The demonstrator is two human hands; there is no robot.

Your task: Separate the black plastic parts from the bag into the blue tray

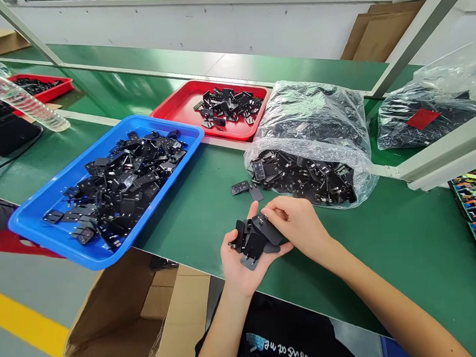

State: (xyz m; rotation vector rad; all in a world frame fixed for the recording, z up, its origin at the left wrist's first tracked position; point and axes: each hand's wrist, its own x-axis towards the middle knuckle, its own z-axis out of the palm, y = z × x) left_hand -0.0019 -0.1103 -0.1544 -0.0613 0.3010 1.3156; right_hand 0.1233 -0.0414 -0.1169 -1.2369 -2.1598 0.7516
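Observation:
Cupped palm up above the table's front edge, my left hand (244, 270) holds a small heap of flat black plastic pieces (255, 241), some with metal prongs. The fingers of my right hand (296, 223) are pinched at the top of that heap, on one black plastic piece (269, 229). Just beyond my hands, two loose pieces (240, 187) lie on the green table (191, 214). An open clear plastic bag (314, 108) behind my right hand spills more of the same black pieces (315, 178) at its mouth.
A blue tray (24, 215) full of black pieces stands left, overhanging the table edge. Behind it sits a red tray (176, 104) with fewer. An open cardboard box (109, 318) is below. Right are another filled bag (405, 118) and a metal frame post (419, 30).

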